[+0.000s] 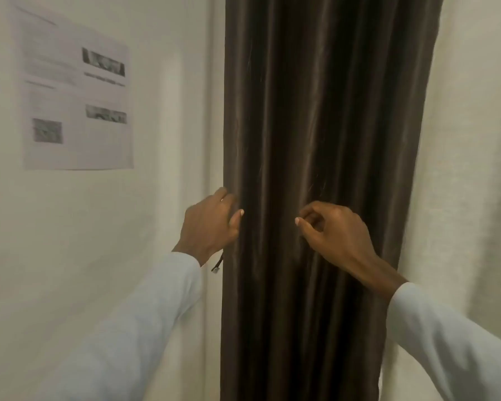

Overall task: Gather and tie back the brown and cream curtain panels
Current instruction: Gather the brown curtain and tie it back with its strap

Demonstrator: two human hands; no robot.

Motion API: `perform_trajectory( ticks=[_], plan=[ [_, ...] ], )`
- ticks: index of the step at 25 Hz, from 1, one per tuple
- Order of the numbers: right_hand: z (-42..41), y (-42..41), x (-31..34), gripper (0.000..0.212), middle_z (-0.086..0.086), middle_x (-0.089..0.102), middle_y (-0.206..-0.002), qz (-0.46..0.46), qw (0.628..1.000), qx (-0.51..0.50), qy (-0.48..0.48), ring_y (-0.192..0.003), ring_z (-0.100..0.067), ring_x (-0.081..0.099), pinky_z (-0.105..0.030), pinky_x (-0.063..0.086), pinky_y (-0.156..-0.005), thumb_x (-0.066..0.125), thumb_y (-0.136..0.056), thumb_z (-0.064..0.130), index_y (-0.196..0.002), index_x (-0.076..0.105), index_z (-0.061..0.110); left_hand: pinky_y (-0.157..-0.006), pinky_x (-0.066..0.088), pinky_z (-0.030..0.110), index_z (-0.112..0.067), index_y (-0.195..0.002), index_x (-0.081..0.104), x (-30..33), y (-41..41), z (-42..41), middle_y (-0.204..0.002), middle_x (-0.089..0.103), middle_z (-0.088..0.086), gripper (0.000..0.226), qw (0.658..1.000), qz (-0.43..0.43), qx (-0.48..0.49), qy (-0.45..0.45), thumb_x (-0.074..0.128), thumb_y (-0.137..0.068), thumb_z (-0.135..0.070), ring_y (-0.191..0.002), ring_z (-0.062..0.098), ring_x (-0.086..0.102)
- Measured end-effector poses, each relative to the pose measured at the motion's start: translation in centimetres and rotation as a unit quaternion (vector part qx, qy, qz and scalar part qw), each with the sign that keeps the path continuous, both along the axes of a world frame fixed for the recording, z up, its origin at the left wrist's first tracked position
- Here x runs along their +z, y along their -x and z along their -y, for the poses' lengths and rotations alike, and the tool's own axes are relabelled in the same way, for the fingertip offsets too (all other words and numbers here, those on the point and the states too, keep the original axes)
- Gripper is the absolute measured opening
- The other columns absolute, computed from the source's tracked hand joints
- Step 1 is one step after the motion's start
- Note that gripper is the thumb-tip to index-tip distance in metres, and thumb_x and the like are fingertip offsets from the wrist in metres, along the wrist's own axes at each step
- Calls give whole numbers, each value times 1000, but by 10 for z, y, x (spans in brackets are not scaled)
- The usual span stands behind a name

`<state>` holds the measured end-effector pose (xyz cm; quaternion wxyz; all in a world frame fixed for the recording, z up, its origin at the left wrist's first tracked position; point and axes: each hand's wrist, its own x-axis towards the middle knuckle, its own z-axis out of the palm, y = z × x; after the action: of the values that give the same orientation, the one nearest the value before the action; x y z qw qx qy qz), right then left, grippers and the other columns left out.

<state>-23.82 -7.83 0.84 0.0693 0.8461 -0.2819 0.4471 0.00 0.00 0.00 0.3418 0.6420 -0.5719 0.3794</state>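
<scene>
The brown curtain panel [315, 125] hangs gathered in vertical folds down the middle of the view. The cream curtain panel [469, 140] hangs beside it on the right. My left hand [207, 227] grips the brown panel's left edge, fingers wrapped behind the fabric, thumb in front. A dark cord end [217, 264] dangles just below that hand. My right hand [333, 230] is against the front of the brown panel with fingers curled; whether it pinches a fold or a cord I cannot tell.
A cream wall [70, 227] lies to the left, with a printed paper sheet [75, 94] stuck on it. A narrow wall edge or frame [214, 111] runs vertically beside the brown panel.
</scene>
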Motion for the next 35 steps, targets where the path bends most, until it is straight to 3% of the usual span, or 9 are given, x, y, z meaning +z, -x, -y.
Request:
perform_trajectory(
  ticks=[9,15,17,19,23,28,31,33,35],
  plan=[
    [25,-64,-9,25,11,67,-84,155,975,-156,-8,-66,1,63,-19,53,-56,65,-89,39,-105,67,20,-92,50,45,-20,-142,31,-2,-97,118,-139,49,5,89,954,-264,-116,-81,63,-75,-69,-114,31,58],
    [55,-95,-20,89,5,56,-129,254,911,-315,-82,-94,-8,59,-31,52,-75,65,-66,78,-135,44,26,-79,54,28,-12,-103,58,-11,-88,150,-96,65,4,19,914,-307,-264,-18,66,-88,-21,-84,23,65],
    [66,-108,-20,101,5,53,-134,268,898,-325,-130,-109,-16,60,-37,52,-85,65,-58,84,-137,38,28,-75,59,34,-13,-94,56,-18,-78,154,-86,62,3,9,899,-312,-308,10,63,-90,-17,-74,17,61],
    [79,-117,-20,90,6,61,-124,263,900,-308,-162,-107,-18,63,-40,53,-88,68,-62,78,-133,43,27,-74,60,38,-13,-102,54,-27,-66,160,-90,62,3,15,892,-311,-327,25,61,-91,-21,-77,18,62],
    [100,-117,-29,19,7,64,-75,240,931,-231,-153,-70,-15,68,-33,59,-65,69,-87,36,-95,64,20,-72,61,38,-26,-122,33,-43,-48,163,-97,64,3,47,859,-341,-382,10,64,-90,-12,-78,17,67],
    [86,-116,-75,10,6,67,-78,281,929,-192,-146,-66,-4,65,-20,56,-60,66,-91,24,-98,67,17,-72,56,19,-44,-142,16,-56,-36,139,-103,60,-2,72,874,-263,-407,44,56,-94,-9,-68,6,62],
    [73,-121,-110,5,8,68,-80,303,929,-143,-155,-72,-6,67,-32,61,-69,64,-91,23,-93,66,19,-89,56,31,-27,-137,49,-64,-28,127,-110,65,6,45,883,-257,-392,34,53,-95,-11,-88,8,61],
    [62,-128,-126,4,9,68,-82,290,940,-105,-145,-73,-5,66,-30,60,-68,63,-92,19,-94,67,18,-95,52,35,-22,-127,60,-73,-15,121,-116,66,6,32,885,-273,-378,0,56,-95,-28,-102,16,63],
    [51,-137,-136,5,9,69,-83,295,944,-54,-137,-75,-4,67,-23,59,-68,63,-93,15,-95,68,15,-100,49,40,-27,-132,54,-80,2,115,-132,58,4,54,879,-306,-357,-83,57,-87,-58,-118,21,57]
  ],
)
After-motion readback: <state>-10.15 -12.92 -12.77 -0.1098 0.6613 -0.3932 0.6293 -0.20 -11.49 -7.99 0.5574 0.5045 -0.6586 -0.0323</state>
